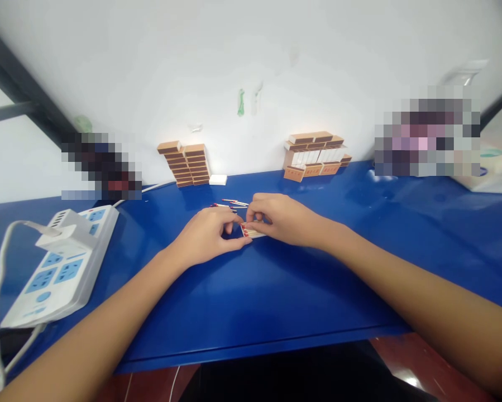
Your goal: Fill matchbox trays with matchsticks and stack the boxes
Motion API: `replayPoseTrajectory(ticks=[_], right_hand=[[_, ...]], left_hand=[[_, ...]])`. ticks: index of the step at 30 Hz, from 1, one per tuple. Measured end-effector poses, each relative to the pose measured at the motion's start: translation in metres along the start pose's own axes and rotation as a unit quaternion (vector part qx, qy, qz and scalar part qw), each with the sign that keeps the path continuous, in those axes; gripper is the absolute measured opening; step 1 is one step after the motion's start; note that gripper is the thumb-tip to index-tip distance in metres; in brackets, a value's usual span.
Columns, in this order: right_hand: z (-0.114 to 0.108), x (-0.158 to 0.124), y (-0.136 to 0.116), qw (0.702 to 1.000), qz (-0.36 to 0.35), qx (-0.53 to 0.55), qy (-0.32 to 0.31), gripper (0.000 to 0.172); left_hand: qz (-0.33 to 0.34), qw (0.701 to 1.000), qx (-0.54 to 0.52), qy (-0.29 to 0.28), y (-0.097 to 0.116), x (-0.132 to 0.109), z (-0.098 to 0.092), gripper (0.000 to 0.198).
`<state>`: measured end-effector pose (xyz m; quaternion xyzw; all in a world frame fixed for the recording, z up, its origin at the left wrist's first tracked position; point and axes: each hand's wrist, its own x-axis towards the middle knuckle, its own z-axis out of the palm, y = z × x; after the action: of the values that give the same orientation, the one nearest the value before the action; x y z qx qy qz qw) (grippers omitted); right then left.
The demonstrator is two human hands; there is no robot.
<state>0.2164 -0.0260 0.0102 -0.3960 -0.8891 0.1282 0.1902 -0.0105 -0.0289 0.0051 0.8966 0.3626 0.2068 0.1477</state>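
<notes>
A small white matchbox tray (257, 235) filled with red-headed matches lies on the blue table between my two hands. My left hand (204, 234) grips its left end, with the thumb along the near side and the fingers at the far side. My right hand (288, 219) is closed over the tray, thumb and fingertips pinched at the matches near their heads; the fingers partly hide what they hold. Just beyond the hands, several loose matches (236, 202) are scattered on the table, partly covered by my left hand.
At the wall stand a stack of matchboxes (192, 164) on the left and another group of matchboxes (315, 156) on the right. A white box piece (218, 180) lies beside the left stack. A power strip (72, 271) with a plugged-in charger and cable occupies the left side.
</notes>
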Motion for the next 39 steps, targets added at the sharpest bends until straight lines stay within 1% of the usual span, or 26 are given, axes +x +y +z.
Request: replayPoseTrajectory(ticks=[5,9,16,19,26,29,32,34,36,39], right_hand=[[0.004,-0.001,-0.003,0.999,-0.009,-0.030,-0.006,0.014],[0.006,0.000,-0.005,0.998,-0.016,-0.060,0.003,0.010],[0.007,0.002,-0.006,0.994,-0.054,-0.099,0.004,0.014],[0.008,0.002,-0.008,0.992,-0.058,-0.109,0.006,0.016],[0.001,0.000,-0.007,0.994,-0.048,-0.099,-0.004,0.017],[-0.003,-0.003,-0.003,0.997,-0.038,-0.072,-0.016,0.016],[-0.005,-0.005,-0.001,0.998,-0.042,-0.031,-0.036,0.016],[-0.009,-0.005,0.002,0.999,-0.038,-0.019,-0.020,0.017],[-0.017,-0.004,0.008,0.999,-0.023,-0.028,0.021,0.018],[-0.035,-0.004,0.025,0.993,0.009,-0.077,0.086,0.020]], left_hand=[[-0.006,1.000,-0.006,-0.004,0.001,0.000,-0.001,0.023],[-0.001,1.000,-0.013,-0.003,0.001,-0.001,-0.001,0.023],[0.000,1.000,-0.011,-0.001,0.000,-0.001,0.000,0.023],[-0.002,1.000,-0.014,0.001,0.000,0.000,0.000,0.024],[-0.011,1.000,-0.011,-0.004,0.001,-0.001,-0.001,0.023],[-0.009,1.000,-0.010,-0.001,0.002,-0.001,-0.001,0.022],[-0.005,1.000,-0.016,-0.001,0.001,-0.002,-0.001,0.021],[-0.010,1.000,-0.018,0.004,0.000,-0.002,-0.001,0.023],[-0.018,1.000,-0.018,0.013,-0.001,-0.002,-0.001,0.027],[-0.019,0.999,-0.019,0.026,-0.001,-0.002,-0.002,0.029]])
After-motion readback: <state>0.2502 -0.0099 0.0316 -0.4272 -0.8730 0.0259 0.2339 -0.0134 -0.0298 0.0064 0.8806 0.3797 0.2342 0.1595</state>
